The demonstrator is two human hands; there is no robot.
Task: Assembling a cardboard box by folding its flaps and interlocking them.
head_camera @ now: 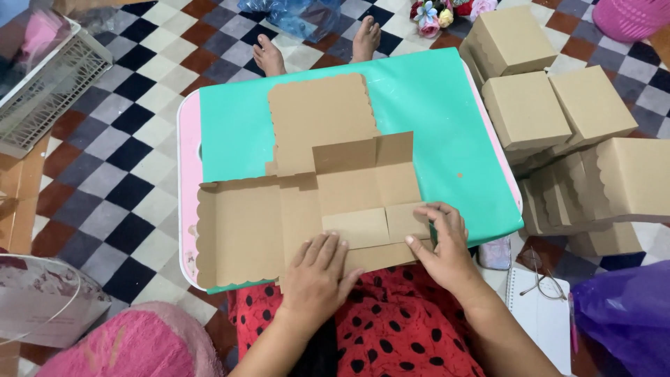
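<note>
Both hands point(380, 255) press a flat cardboard box blank point(328, 188) on a green table point(433, 105).

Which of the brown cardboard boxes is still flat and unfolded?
The cardboard blank on the green table, under both hands. The boxes stacked on the floor at right are all folded up and closed.
</note>
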